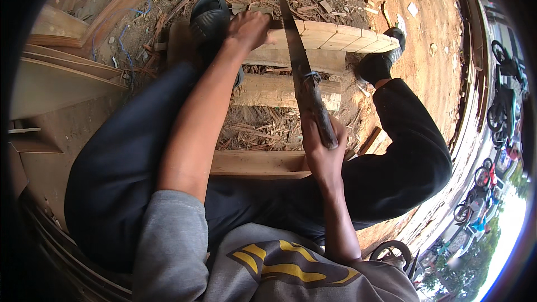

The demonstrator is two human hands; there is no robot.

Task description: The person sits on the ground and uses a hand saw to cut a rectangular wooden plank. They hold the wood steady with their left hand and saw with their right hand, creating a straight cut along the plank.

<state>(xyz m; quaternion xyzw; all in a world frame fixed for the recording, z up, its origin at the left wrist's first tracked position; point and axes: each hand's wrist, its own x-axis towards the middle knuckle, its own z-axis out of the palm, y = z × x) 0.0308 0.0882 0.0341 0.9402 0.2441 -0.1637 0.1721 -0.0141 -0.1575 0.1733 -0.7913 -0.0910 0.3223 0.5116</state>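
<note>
My left hand [250, 29] grips a pale wooden board [319, 32] near its left part, next to the saw blade. The board lies crosswise on wooden pieces, with several dark crosswise lines along its right half. My right hand [321, 145] is closed on the dark, worn handle of a handsaw [297, 50]. The long blade points away from me and crosses the board just right of my left hand; whether it is cutting into the wood I cannot tell. My sandaled left foot [207, 17] is beside the board, and my right foot [380, 61] is at its right end.
Plywood panels [67, 84] and planks lean at the left. More timber [257, 162] lies beneath my legs. Wood scraps and shavings litter the dirt ground [425, 78]. A blue cord curls at the left. Parked motorbikes [495, 112] line the far right, with trees beyond.
</note>
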